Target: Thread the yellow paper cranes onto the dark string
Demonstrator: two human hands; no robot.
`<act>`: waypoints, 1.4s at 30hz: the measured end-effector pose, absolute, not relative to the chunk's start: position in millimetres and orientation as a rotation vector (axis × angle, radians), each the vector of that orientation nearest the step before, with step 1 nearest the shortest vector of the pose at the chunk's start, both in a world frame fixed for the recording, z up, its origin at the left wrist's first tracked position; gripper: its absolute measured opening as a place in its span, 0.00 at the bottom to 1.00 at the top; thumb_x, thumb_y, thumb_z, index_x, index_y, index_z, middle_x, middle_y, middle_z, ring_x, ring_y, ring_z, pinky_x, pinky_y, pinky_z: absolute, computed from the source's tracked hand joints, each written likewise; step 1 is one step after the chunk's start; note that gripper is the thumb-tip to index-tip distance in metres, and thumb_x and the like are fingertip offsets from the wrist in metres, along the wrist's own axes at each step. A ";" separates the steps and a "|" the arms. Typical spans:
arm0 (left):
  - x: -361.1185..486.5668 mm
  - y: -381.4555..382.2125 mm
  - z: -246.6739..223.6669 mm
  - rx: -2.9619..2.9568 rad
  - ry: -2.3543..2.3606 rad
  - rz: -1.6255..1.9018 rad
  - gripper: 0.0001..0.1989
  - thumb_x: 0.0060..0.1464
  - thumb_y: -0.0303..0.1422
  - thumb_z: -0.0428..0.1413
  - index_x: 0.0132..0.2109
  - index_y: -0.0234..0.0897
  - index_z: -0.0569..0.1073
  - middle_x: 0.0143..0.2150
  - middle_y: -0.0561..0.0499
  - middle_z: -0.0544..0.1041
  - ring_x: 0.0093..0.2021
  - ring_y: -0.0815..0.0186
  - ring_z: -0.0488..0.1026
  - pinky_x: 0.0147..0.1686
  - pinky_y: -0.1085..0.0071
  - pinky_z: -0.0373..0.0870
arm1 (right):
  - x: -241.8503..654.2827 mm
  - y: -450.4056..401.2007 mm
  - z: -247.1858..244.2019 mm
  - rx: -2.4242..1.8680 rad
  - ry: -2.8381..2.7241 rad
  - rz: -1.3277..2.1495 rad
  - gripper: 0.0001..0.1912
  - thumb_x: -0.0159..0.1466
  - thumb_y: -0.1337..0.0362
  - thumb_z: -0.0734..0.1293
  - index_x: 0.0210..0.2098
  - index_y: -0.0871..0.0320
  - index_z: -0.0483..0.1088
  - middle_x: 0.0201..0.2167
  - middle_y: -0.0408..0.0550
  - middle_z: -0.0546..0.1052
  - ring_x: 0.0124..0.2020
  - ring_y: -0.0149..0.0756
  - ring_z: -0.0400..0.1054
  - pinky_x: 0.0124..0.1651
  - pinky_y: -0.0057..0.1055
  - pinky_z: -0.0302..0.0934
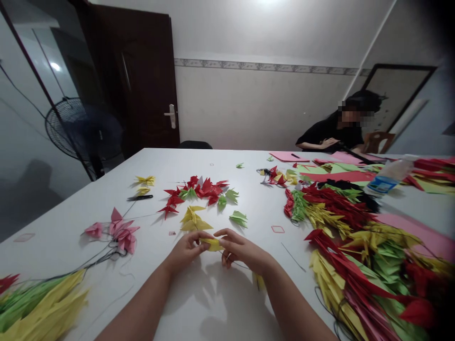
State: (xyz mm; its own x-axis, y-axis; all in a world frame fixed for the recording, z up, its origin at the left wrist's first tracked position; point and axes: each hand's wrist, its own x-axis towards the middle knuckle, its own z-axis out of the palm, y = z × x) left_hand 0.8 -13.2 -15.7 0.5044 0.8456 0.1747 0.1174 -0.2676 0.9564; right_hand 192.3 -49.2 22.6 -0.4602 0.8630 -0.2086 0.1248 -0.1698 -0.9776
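Your left hand (187, 250) and right hand (243, 247) pinch the yellow folded paper (213, 245) between them, its long axis running roughly crosswise, neither hand clearly nearer.

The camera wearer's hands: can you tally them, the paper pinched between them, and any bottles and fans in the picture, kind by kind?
Hands: 2 (left hand, right hand)
Yellow paper in the fingers: 1
Bottle: 1
Fan: 1
Total: 5
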 end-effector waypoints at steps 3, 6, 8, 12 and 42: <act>0.2 -12.8 -15.8 1.760 0.828 0.880 0.14 0.48 0.40 0.55 0.42 0.38 0.72 0.40 0.49 0.73 0.42 0.63 0.68 0.44 0.66 0.62 | 184.6 -48.3 15.6 -1.100 -1.354 1.721 0.17 0.57 0.49 0.60 0.33 0.58 0.60 0.25 0.40 0.69 0.14 0.19 0.52 0.17 0.21 0.42; -0.3 -11.8 -15.5 1.835 0.836 0.929 0.13 0.49 0.39 0.54 0.42 0.39 0.73 0.42 0.48 0.71 0.44 0.63 0.66 0.43 0.67 0.61 | 183.5 -46.0 9.9 -1.071 -1.253 1.729 0.16 0.56 0.51 0.62 0.28 0.59 0.59 0.20 0.37 0.67 0.11 0.17 0.43 0.16 0.23 0.32; 0.2 -10.6 -16.4 1.867 0.847 0.943 0.14 0.50 0.39 0.53 0.43 0.39 0.72 0.41 0.48 0.69 0.41 0.64 0.65 0.40 0.69 0.62 | 185.1 -44.5 7.8 -1.017 -1.240 1.754 0.15 0.55 0.52 0.64 0.29 0.59 0.60 0.20 0.37 0.66 0.11 0.17 0.42 0.16 0.23 0.31; 4.0 -9.6 -20.8 1.917 0.963 1.059 0.14 0.51 0.37 0.52 0.44 0.38 0.68 0.35 0.51 0.67 0.33 0.68 0.63 0.33 0.71 0.61 | 186.6 -42.9 6.4 -1.010 -1.246 1.732 0.14 0.53 0.55 0.65 0.29 0.59 0.61 0.20 0.37 0.68 0.11 0.16 0.43 0.16 0.24 0.31; 6.8 -28.8 -5.1 2.514 1.017 0.943 0.07 0.52 0.32 0.48 0.28 0.37 0.64 0.26 0.53 0.68 0.27 0.71 0.66 0.28 0.75 0.63 | 181.7 -43.0 -3.1 -1.114 -1.232 1.600 0.11 0.50 0.59 0.65 0.30 0.58 0.63 0.16 0.35 0.66 0.11 0.18 0.43 0.17 0.25 0.32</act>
